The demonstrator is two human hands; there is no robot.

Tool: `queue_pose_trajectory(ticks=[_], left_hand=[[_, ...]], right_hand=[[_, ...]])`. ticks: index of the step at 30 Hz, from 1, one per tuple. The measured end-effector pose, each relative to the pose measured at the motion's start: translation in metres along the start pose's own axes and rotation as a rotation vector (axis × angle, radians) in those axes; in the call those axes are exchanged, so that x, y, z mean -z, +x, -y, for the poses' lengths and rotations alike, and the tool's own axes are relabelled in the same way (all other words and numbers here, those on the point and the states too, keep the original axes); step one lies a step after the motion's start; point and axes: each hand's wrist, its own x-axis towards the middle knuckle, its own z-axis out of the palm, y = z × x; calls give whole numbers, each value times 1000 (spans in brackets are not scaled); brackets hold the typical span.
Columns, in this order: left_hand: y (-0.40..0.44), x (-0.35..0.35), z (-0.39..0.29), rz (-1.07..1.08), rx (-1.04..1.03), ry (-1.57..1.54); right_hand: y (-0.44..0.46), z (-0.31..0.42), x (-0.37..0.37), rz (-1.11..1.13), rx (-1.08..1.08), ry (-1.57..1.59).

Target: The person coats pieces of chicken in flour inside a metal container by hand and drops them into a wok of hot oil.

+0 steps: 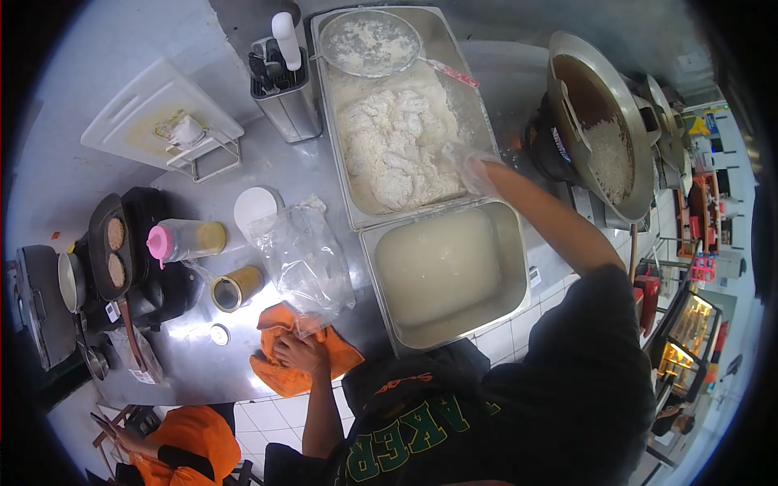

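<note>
My left hand is on a crumpled orange cloth at the counter's near edge, its fingers bent into the fabric. A clear plastic bag lies against the cloth's far side. My right hand, in a clear plastic glove, is at the right side of a steel tray of flour, beside floured lumps; its fingers are blurred. A round sieve dusted with flour rests at that tray's far end. Nearer me stands a steel pan of cloudy pale liquid.
A large wok with foaming oil stands on a burner at right. Left are a pink-capped bottle, an opened can, a white lid, a knife holder and a pan with two patties. Another person sits lower left.
</note>
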Motion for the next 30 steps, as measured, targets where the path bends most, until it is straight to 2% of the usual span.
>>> queue_pose_trajectory(ticks=[5, 10, 14, 16, 17, 19, 23, 25, 26, 27, 28, 30], left_hand=[[0, 0, 2, 28, 5, 1], [3, 8, -6, 26, 19, -19], [3, 3, -3, -25, -17, -34], [1, 3, -2, 9, 4, -13], [2, -1, -5, -3, 8, -24], [0, 1, -2, 18, 18, 3], [3, 2, 0, -7, -11, -36], [1, 3, 1, 21, -24, -75], [-1, 0, 5, 43, -12, -65], [-3, 0, 3, 51, 3, -56], [-1, 0, 1, 39, -8, -51], [2, 1, 3, 42, -31, -20]], right_hand=[[52, -4, -56, -25, 214, 16], [65, 15, -26, -117, 238, 101], [114, 35, 2, -176, 185, 76], [146, 35, -6, -274, 481, -56], [140, 54, -10, -285, 494, -58], [128, 84, -36, -385, 354, -210], [122, 86, -34, -264, 483, -449], [124, 81, -3, 92, 672, -661], [124, 82, 12, 132, 588, -704], [125, 86, 23, 164, 508, -743], [134, 86, 23, 174, 516, -746], [152, 90, 19, -18, 481, -572]])
